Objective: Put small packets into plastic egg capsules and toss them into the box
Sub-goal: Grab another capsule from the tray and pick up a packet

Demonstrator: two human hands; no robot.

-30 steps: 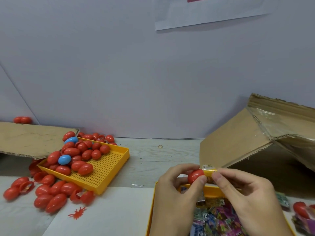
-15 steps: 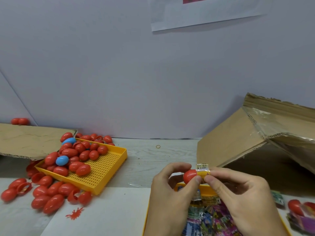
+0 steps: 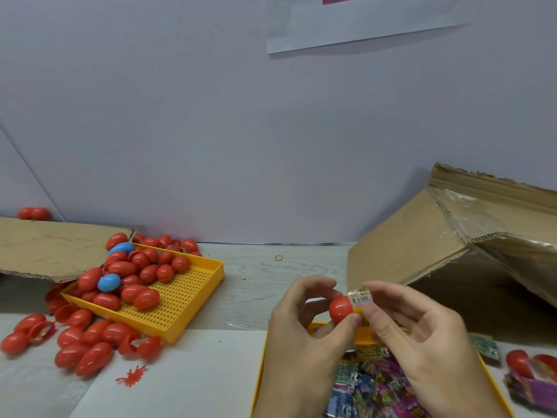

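Two hands meet over the near edge of the yellow tray of packets (image 3: 494, 384), which I keep directly beneath them so the next packet is a short reach down; my left hand (image 3: 301, 336) curls round the red egg capsule (image 3: 340, 309), thumb and fingertips pinching its rounded end so the open side faces right; my right hand (image 3: 419, 333) pinches the small packet (image 3: 360, 297) between thumb and forefinger, its end touching the capsule's mouth and, I judge, only partly in; the other right fingers hang loosely curled; the cardboard box (image 3: 422, 254) lies tipped just beyond my right hand, open toward me, an easy toss away; out past my left hand, the perforated yellow tray (image 3: 180, 300) and the table round it hold the red capsules (image 3: 126, 285) and a couple of blue ones.
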